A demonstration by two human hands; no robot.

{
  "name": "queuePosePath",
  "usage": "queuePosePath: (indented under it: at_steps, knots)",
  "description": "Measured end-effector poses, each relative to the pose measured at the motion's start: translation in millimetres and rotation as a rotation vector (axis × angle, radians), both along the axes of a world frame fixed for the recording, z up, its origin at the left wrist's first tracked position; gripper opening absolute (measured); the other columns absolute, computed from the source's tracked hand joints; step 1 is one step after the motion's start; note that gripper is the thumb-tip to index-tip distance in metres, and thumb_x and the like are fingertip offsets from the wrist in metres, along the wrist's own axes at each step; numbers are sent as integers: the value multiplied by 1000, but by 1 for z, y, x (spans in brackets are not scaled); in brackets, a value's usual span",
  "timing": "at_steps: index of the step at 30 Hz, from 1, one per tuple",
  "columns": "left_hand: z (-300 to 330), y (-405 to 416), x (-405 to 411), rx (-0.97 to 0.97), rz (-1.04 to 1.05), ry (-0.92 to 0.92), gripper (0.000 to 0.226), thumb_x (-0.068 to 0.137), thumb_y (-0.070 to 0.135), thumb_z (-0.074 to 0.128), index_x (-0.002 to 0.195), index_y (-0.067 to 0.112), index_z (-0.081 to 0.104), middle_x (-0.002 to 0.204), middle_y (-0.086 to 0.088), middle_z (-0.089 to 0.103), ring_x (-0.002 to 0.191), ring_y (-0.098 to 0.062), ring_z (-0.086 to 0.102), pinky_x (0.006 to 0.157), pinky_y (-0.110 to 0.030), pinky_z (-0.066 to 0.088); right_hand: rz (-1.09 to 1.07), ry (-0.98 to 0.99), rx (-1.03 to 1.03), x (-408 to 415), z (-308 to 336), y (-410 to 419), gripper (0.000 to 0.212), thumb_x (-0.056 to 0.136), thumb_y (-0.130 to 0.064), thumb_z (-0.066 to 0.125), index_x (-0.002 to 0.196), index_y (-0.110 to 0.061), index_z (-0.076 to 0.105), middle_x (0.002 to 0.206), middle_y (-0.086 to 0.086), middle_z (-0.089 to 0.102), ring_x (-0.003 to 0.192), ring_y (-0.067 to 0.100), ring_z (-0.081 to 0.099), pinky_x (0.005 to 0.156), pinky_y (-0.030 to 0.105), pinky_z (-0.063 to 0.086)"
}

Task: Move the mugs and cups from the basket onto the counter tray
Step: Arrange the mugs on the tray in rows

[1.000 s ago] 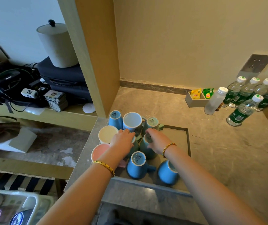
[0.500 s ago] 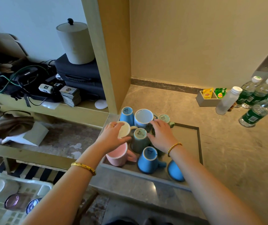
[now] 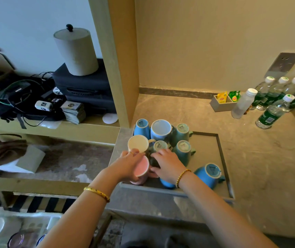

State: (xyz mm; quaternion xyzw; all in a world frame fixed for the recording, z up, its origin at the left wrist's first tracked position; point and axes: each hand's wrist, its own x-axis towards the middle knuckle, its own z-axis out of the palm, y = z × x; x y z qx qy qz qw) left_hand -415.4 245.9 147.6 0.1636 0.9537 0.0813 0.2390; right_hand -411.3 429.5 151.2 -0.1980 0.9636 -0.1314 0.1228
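Our left hand (image 3: pixel 128 162) grips the tilted pink mug (image 3: pixel 141 170) at the tray's (image 3: pixel 222 158) near-left corner. Our right hand (image 3: pixel 168 164) lies over a dark mug (image 3: pixel 153 161) beside it, fingers curled; whether it truly holds it we cannot tell. Other mugs crowd the tray's left side, the cream mug (image 3: pixel 137 143) just behind. The basket (image 3: pixel 18 228) sits low left, apparently with pieces left. Risk: the pink mug sits at the bench (image 3: pixel 268 149) edge; a nudge could tip it off or knock its neighbours.
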Motion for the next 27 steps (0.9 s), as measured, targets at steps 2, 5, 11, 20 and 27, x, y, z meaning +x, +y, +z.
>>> queuePosePath:
  at_steps: [2, 5, 11, 20, 27]
  knots:
    - [-2, 1, 3, 10, -1, 38, 95, 71, 41, 71, 145, 29, 13, 149, -1, 17, 130, -30, 23, 105, -46, 35, 39, -8, 96, 7, -3, -9, 41, 87, -33, 56, 124, -16, 49, 127, 7, 52, 121, 28, 42, 97, 41, 34]
    - [-4, 2, 8, 56, 55, 65, 94, 70, 43, 69, 145, 29, 14, 147, -1, 21, 127, -31, 25, 103, -46, 38, 27, -7, 131, 14, -3, -18, 30, 90, -20, 52, 118, -14, 47, 120, 11, 60, 112, 32, 52, 91, 42, 38]
    - [-6, 18, 20, 60, 254, 155, 86, 70, 51, 66, 140, 31, 21, 141, -2, 29, 119, -36, 33, 94, -46, 39, -14, -35, 91, 13, 2, -25, 34, 87, -9, 52, 121, -10, 44, 118, 14, 59, 112, 33, 52, 89, 43, 42]
    - [-1, 24, 19, -75, 274, 155, 88, 66, 50, 68, 139, 31, 22, 142, -5, 29, 120, -37, 35, 97, -45, 34, -203, -215, 4, 12, 5, -39, 25, 91, -6, 45, 110, -5, 60, 113, 17, 64, 107, 32, 59, 89, 37, 46]
    - [2, 11, 8, -36, 157, -17, 92, 70, 52, 70, 142, 32, 16, 140, -11, 32, 124, -37, 37, 99, -48, 41, -265, -238, -124, 14, 4, -37, 22, 93, -7, 43, 110, -6, 57, 115, 15, 63, 107, 30, 58, 89, 35, 45]
